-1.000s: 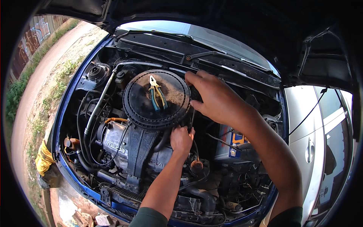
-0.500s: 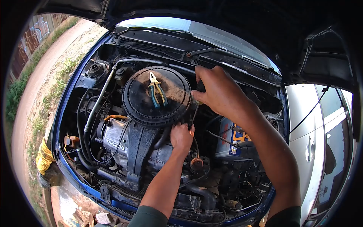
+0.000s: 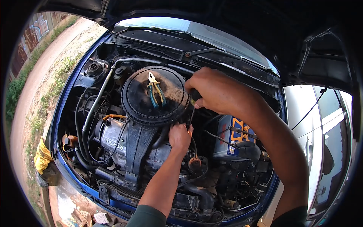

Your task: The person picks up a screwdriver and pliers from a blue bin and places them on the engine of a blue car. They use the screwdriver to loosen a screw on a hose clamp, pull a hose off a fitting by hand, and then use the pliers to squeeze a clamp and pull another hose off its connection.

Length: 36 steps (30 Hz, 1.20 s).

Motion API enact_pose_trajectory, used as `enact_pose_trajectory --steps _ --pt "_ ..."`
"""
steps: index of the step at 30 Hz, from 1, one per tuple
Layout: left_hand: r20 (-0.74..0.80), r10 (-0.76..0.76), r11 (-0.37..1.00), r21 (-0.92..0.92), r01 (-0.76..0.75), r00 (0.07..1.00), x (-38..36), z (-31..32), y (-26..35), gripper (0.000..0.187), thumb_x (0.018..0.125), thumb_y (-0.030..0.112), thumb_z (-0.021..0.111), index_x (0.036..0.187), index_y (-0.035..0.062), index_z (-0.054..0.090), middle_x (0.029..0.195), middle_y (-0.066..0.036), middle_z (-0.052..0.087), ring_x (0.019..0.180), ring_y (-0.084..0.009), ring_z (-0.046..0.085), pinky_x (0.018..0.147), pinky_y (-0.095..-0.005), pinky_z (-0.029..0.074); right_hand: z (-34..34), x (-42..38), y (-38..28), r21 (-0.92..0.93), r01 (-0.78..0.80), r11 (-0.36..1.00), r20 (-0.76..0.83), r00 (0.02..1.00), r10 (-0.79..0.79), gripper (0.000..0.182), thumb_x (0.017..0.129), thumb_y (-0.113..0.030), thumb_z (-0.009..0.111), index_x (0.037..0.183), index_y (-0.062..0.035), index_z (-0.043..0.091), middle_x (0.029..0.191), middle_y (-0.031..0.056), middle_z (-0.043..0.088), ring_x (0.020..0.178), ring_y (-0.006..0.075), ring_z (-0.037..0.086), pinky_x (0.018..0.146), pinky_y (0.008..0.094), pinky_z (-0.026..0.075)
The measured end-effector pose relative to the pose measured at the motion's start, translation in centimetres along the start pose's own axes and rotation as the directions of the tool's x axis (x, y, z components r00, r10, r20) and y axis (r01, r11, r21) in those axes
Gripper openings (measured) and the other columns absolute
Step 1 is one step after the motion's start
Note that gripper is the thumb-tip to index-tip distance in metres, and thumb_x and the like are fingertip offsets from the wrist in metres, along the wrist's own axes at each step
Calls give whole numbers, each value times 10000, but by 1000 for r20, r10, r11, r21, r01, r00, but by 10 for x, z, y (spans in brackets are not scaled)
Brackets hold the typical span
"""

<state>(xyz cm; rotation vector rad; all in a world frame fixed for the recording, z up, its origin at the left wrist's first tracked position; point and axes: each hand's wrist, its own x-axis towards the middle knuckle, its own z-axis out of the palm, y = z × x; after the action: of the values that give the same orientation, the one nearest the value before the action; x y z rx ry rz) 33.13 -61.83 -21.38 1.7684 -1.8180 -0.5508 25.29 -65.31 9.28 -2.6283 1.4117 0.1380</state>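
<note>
My right hand (image 3: 213,90) is closed around the dark handle of a screwdriver (image 3: 193,113), whose thin shaft points down beside the round air filter housing (image 3: 132,109). Close to the lower end of that shaft, my left hand (image 3: 180,135) is closed with its fingers in the gap below the housing; what they hold is hidden. Pliers (image 3: 155,90) with teal and yellow handles lie on the housing lid, touched by neither hand. The engine cover (image 3: 113,140) marked "mazda" is left of my left hand.
A battery (image 3: 228,140) with cables sits right of my hands. The raised hood (image 3: 245,22) hangs overhead. A white car (image 3: 302,102) stands close on the right. A yellow cloth (image 3: 44,155) lies at the left front corner.
My right hand has turned on the screwdriver handle and shifted slightly left and down, with the elbow swung outward. My left hand stays almost in place. The pliers still lie on the lid.
</note>
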Motion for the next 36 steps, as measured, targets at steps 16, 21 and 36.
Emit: enact_pose_trajectory --steps 16,21,36 --pt "-16 1 1000 -30 -2 1000 0 2 -2 342 908 352 767 1003 27 814 1015 -234 722 971 -410 680 893 -484 562 0 9 -21 -39 -455 889 -116 886 449 290 837 -199 873 937 53 769 911 252 755 891 377 771 851 444 616" --pt "-6 -1 1000 -31 1 1000 1 1 -2 346 906 355 770 1015 29 816 1023 -235 723 978 -407 682 899 -471 566 0 -3 -13 3 -163 987 -58 985 163 409 832 -194 861 1156 7 714 1179 234 693 1163 361 687 998 455 556" --pt "-26 7 1000 -17 -7 1000 0 0 -1 346 902 354 776 997 23 813 1027 -228 721 1005 -396 684 905 -466 569 -20 -16 4 37 -223 974 94 971 219 453 853 -166 845 1280 -73 724 1215 185 682 1199 337 660 1023 421 538"
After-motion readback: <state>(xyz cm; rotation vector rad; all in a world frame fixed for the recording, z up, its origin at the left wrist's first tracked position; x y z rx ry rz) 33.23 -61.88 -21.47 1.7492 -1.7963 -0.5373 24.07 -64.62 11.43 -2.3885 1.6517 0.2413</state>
